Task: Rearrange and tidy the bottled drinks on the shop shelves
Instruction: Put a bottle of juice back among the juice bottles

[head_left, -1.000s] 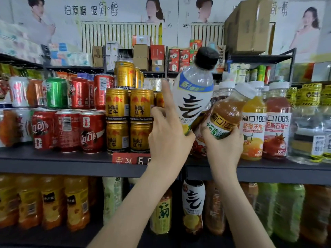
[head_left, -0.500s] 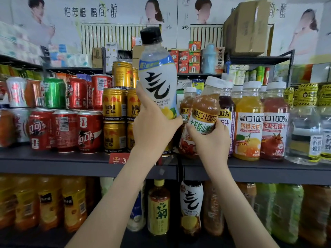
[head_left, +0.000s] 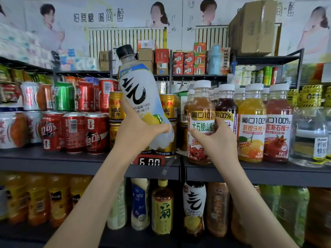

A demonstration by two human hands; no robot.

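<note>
My left hand (head_left: 141, 133) curls round the base of the white sparkling-water bottle (head_left: 138, 90) and holds it tilted, off the shelf (head_left: 71, 160), in front of the gold cans (head_left: 115, 108). I judge it doesn't belong among cans, since its twin (head_left: 194, 203) stands on the lower shelf. My right hand (head_left: 215, 140) grips the brown juice bottle (head_left: 201, 111) at the left end of the juice row, steadying it upright on the shelf, probably to square the row.
</note>
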